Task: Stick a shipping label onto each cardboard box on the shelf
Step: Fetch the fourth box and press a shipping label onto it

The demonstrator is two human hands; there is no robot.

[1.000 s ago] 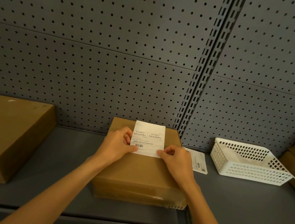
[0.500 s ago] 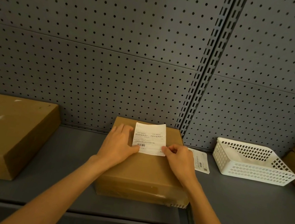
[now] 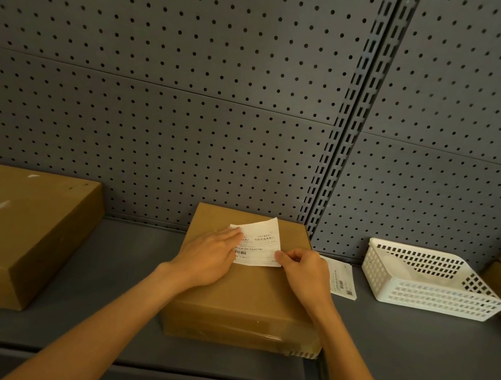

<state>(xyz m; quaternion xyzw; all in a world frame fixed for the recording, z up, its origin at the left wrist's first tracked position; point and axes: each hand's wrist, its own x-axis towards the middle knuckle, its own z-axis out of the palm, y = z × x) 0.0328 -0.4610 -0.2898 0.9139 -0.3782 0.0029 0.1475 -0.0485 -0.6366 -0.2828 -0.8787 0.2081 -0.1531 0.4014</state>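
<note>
Two hands work on the flat cardboard box (image 3: 245,292) in the middle of the grey metal shelf (image 3: 413,356). The left hand (image 3: 210,256) lies spread and flat, pressing the white paper label (image 3: 258,244) onto the lid. The right hand (image 3: 302,269) pinches the label's lower right corner; its far corner curls up. Another printed label (image 3: 342,278) lies beside a white slotted plastic basket (image 3: 426,282).

shipping label (image 3: 261,245): print and barcode, illegible | loose label (image 3: 342,277): barcode, text illegible
</note>
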